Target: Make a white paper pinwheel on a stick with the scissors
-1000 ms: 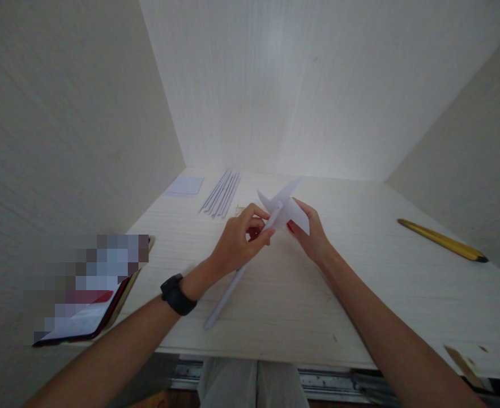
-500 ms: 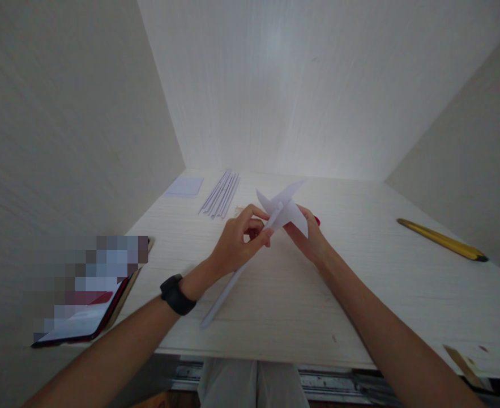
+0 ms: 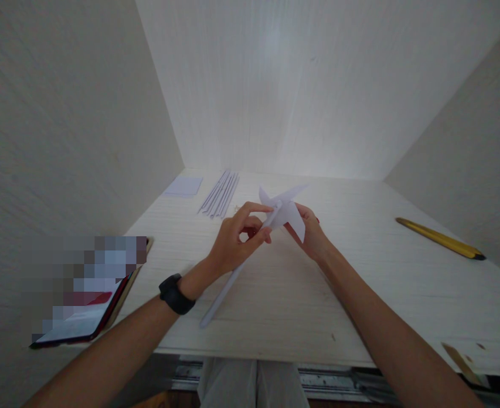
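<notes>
A white paper pinwheel (image 3: pixel 294 216) with pointed blades is held above the table, in front of me. Its rolled paper stick (image 3: pixel 221 298) slants down toward the near left, the upper end lying over the pinwheel's middle. My left hand (image 3: pixel 234 241) pinches the stick just below that end, its index finger stretched along toward the tip. From behind and the right, my right hand (image 3: pixel 314 235) is closed on the pinwheel, most of its fingers hidden by the paper. A sliver of something red shows beside the right hand; I cannot make out its kind.
Several thin white paper sticks (image 3: pixel 219 194) lie at the back left, beside some square paper (image 3: pixel 183 186). A tablet-like device (image 3: pixel 77 326), partly blurred out, rests at the left edge. On the right lies a yellow-and-black tool (image 3: pixel 440 238). Walls enclose the table's back and sides.
The pinwheel has turned and tilted slightly. My left index finger has stretched farther toward the stick's end, and less of the red thing shows beside my right hand.
</notes>
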A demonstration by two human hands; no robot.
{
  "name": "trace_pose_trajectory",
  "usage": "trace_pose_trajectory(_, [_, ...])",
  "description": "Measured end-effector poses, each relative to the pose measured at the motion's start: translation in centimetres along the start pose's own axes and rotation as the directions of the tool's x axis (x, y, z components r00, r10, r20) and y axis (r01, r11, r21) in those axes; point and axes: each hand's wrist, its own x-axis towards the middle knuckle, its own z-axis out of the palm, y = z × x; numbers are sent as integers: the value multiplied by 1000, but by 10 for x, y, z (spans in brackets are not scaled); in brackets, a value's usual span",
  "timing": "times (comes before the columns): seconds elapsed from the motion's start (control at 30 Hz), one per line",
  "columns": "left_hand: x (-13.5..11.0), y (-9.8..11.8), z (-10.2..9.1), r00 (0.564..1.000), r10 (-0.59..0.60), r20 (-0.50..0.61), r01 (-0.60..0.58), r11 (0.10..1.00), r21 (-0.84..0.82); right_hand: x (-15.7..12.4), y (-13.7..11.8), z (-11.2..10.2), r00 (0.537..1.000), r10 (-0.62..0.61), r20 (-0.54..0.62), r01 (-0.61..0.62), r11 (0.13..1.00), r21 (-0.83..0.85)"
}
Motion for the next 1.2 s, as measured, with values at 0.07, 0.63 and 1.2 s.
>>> trace_pose_trajectory(0.07, [0,-1,0,1000,24,-1,-24,1000,-11,0,-1,0,1000,-4,3,4,1000,24])
trace_pose_trajectory(0.63, [1,-2,0,999,-7,35,9,999,-39,1,4,0,1000,0,-21,1,998,56])
trace_pose_trajectory(1.2, [6,-13,-1,990,-132,49,137,983,-121,3,1,-1,996,-14,-90,19,999,52])
